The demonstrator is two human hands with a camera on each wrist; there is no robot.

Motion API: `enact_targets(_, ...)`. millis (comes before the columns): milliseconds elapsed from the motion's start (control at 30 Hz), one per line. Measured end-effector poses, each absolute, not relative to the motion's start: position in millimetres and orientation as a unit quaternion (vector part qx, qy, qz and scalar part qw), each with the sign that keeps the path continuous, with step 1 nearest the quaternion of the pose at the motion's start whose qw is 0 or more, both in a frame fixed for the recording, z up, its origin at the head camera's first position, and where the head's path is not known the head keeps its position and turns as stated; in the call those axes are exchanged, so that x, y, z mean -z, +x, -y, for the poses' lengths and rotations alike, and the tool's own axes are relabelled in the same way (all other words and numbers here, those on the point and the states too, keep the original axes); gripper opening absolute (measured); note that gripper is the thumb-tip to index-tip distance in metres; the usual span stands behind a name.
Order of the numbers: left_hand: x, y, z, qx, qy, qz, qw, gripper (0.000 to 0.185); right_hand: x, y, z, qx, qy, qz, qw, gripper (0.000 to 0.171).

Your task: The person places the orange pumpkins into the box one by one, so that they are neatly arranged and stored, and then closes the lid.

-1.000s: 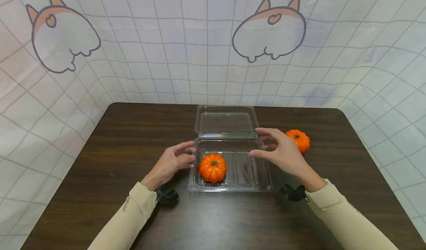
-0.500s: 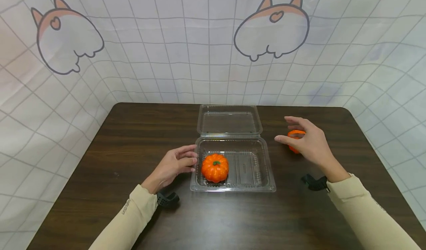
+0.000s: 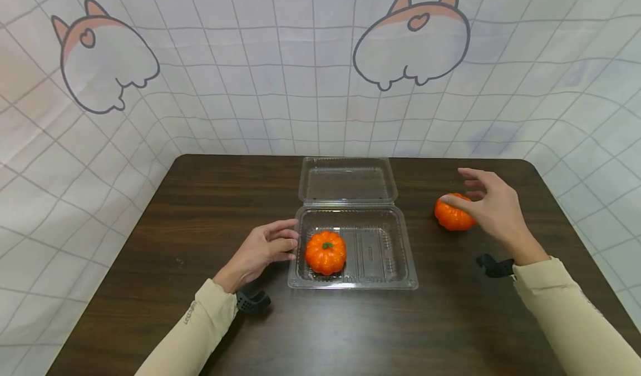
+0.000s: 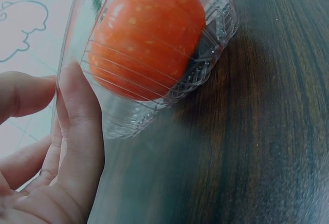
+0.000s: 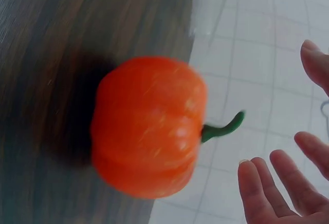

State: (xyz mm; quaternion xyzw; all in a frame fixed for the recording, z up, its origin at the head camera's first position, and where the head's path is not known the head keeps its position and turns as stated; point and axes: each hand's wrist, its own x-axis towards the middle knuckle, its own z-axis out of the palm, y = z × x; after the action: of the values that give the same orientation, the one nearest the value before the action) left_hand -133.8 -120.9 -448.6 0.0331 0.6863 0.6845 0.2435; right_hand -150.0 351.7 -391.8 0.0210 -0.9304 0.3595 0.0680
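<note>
Orange pumpkins, clear box, dark table

Two orange pumpkins (image 3: 325, 252) (image 3: 452, 214) with green stems; clear plastic box (image 3: 353, 278); dark brown wood-grain table (image 3: 200, 198); beige sleeves (image 3: 192, 331); white grid backdrop (image 3: 250, 87).

A dark wood-grain table (image 3: 175, 209) with rounded corners stands against a white cloth backdrop (image 3: 260, 87) printed with a grey grid. The backdrop wraps around the table's far, left and right sides. Two cartoon animal prints, white with orange tops, sit above the table: one at left (image 3: 102, 59), one right of centre (image 3: 412, 39). Lighting is even.
</note>
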Motion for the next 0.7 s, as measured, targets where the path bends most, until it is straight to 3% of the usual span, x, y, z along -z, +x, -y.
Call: enact_targets(700,447.7,-133.3,121.8,-0.687,0.024,-0.683,0.246,0.062,421.4,-160.2,-375.9,-0.324,0.027,0.943,0.063,0.079)
